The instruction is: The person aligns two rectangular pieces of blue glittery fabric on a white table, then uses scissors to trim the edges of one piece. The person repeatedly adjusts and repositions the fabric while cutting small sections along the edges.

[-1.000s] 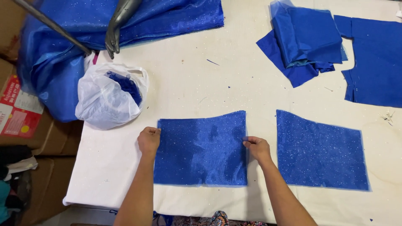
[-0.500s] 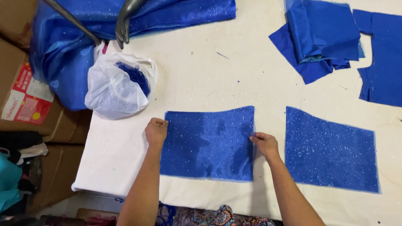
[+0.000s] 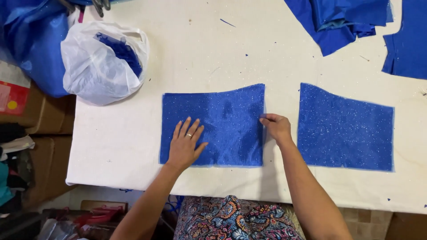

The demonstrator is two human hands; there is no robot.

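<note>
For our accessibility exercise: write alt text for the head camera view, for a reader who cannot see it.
A person's left hand lies flat on a glittery blue fabric piece on a white table, while the right hand pinches its right edge. A similar piece lies to the right, a white plastic bag to the upper left.

White plastic bag (image 3: 100, 62), crumpled, open-mouthed, blue scraps inside; on table's (image 3: 200, 49) far-left corner. Brown cardboard boxes (image 3: 40, 113) off table's left edge, stacked low. Red label with yellow dot (image 3: 12, 98) on the nearest box.

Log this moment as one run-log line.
left hand: flat on sparkly blue fabric piece | right hand: pinching its right edge | second blue piece: apart, right
</note>
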